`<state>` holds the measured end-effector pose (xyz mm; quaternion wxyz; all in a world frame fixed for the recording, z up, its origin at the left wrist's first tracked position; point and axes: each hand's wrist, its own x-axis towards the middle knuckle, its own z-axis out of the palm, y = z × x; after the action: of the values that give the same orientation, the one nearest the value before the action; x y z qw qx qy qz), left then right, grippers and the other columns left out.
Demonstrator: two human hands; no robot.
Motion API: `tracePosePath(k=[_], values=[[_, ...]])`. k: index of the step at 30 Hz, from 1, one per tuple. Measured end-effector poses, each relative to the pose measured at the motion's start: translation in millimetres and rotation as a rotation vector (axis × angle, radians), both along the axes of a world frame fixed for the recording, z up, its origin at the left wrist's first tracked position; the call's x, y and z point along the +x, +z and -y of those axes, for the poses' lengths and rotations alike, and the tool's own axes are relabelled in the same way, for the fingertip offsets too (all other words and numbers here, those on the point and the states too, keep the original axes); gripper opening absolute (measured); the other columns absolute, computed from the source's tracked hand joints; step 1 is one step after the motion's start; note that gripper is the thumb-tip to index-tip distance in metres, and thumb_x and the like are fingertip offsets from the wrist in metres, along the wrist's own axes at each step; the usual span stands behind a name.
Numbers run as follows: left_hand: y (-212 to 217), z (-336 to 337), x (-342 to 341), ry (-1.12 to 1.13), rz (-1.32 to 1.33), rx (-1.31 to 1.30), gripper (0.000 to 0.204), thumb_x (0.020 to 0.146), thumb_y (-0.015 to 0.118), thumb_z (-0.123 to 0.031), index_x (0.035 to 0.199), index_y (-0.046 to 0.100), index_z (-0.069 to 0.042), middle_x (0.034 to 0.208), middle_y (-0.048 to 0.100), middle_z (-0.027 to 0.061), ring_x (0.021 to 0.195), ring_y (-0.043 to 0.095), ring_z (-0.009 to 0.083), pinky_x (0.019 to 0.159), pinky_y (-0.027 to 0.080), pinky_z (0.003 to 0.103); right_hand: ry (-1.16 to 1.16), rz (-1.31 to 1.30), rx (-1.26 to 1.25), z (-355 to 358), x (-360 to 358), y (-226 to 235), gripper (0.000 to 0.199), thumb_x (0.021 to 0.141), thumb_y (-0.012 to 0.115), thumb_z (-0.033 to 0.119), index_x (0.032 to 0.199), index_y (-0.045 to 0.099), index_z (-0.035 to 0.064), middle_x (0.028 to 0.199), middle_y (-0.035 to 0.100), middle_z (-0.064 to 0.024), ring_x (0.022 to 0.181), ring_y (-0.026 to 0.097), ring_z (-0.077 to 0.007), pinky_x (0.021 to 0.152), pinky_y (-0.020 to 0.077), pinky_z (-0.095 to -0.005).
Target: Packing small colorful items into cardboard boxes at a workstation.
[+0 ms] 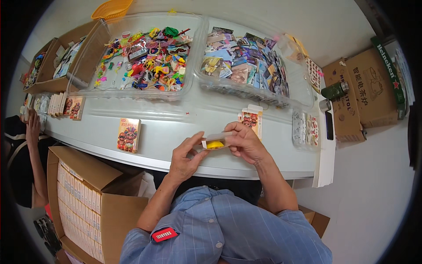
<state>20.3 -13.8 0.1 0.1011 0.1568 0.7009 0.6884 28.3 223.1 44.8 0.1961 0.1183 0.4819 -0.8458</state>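
Between my two hands, above the near part of the white table, is a small open cardboard box with its open end toward me. Inside it shows something bright yellow, its kind hidden by the box walls. My left hand grips the box's left end between thumb and fingers. At the other end, my right hand pinches the pale flap and side. An orange printed box stands to the left of my hands. Another printed box, with its top flap up, is partly hidden behind my right hand.
Clear plastic bins of small colourful toys and picture cards line the table's back. A large carton packed with small boxes stands at lower left. A co-worker's hand shows at far left. A dark bottle lies at right.
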Motion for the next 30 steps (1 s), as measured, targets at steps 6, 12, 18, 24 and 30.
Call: tracePosePath(k=[6, 12, 18, 24, 30], values=[[-9, 18, -8, -0.23, 0.258, 0.276, 0.045, 0.092, 0.069, -0.003, 0.136, 0.061, 0.001, 0.115, 0.07, 0.0119, 0.093, 0.067, 0.0165, 0.085, 0.055, 0.03, 0.053, -0.028, 0.179, 11, 3, 1, 0.03, 0.092, 0.074, 0.01, 0.119, 0.064, 0.0032, 0.081, 0.067, -0.0023, 0.054, 0.056, -0.0053, 0.046, 0.0433, -0.0185], [10, 4, -16, -0.167, 0.501, 0.29, 0.03, 0.092, 0.069, -0.01, 0.12, 0.07, 0.002, 0.102, 0.073, 0.0074, 0.089, 0.065, 0.0123, 0.079, 0.053, 0.028, 0.053, -0.089, 0.26, 16, 0, 6, 0.025, 0.091, 0.074, 0.011, 0.114, 0.072, 0.0011, 0.075, 0.065, -0.0005, 0.053, 0.053, -0.0045, 0.047, 0.0422, -0.0198], [21, 1, -36, -0.189, 0.707, 0.315, 0.024, 0.091, 0.072, -0.014, 0.112, 0.073, -0.001, 0.1, 0.072, 0.0063, 0.086, 0.065, 0.0123, 0.074, 0.053, 0.027, 0.001, -0.366, 0.351, 16, 5, -10, 0.023, 0.09, 0.072, 0.006, 0.112, 0.074, -0.002, 0.098, 0.068, -0.0072, 0.062, 0.055, -0.0065, 0.053, 0.0448, -0.0198], [20, 2, -29, -0.179, 0.295, 0.226, 0.022, 0.089, 0.073, -0.002, 0.111, 0.073, 0.0, 0.103, 0.074, 0.0076, 0.09, 0.068, 0.0163, 0.078, 0.056, 0.03, -0.019, -0.558, 0.392, 13, 8, -15, 0.028, 0.086, 0.071, -0.006, 0.113, 0.075, 0.0008, 0.108, 0.068, -0.0111, 0.069, 0.061, -0.0097, 0.06, 0.051, -0.0212], [17, 6, -37, -0.121, -0.495, -0.031, 0.025, 0.084, 0.075, 0.003, 0.109, 0.073, -0.001, 0.106, 0.074, 0.0139, 0.092, 0.072, 0.0241, 0.078, 0.059, 0.032, -0.039, -0.571, 0.459, 13, 6, -23, 0.026, 0.084, 0.072, -0.007, 0.108, 0.077, 0.0011, 0.111, 0.069, -0.0135, 0.079, 0.067, -0.0131, 0.061, 0.0563, -0.0244]])
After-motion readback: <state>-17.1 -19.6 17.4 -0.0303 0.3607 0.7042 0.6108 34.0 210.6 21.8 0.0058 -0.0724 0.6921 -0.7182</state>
